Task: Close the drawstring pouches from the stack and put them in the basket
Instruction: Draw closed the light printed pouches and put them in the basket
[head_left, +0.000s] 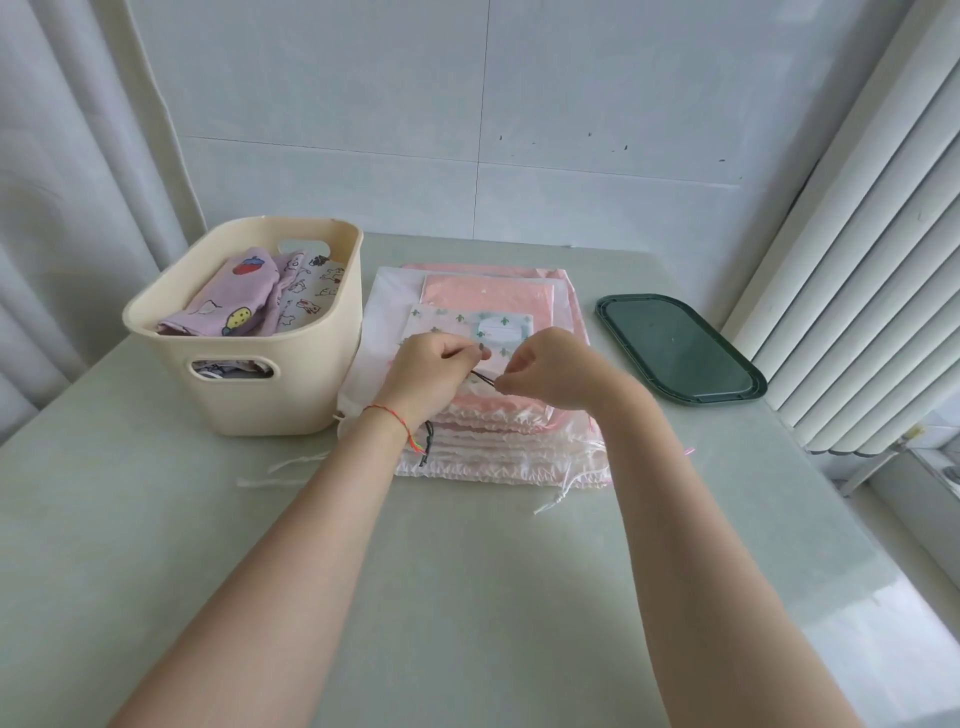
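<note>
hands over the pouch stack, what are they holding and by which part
Both hands work the top cactus-print pouch on the stack. The right hand pinches its dark drawstring near the pouch's mouth; the left hand grips the gathered mouth edge beside it.

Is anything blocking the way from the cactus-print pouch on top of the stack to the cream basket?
Nothing visible does. The cactus-print pouch lies just right of the cream basket, whose open top has room above the pouches already inside.

Bright soft daylight, faint shadows, wide-angle edge bending, slight blur
</note>
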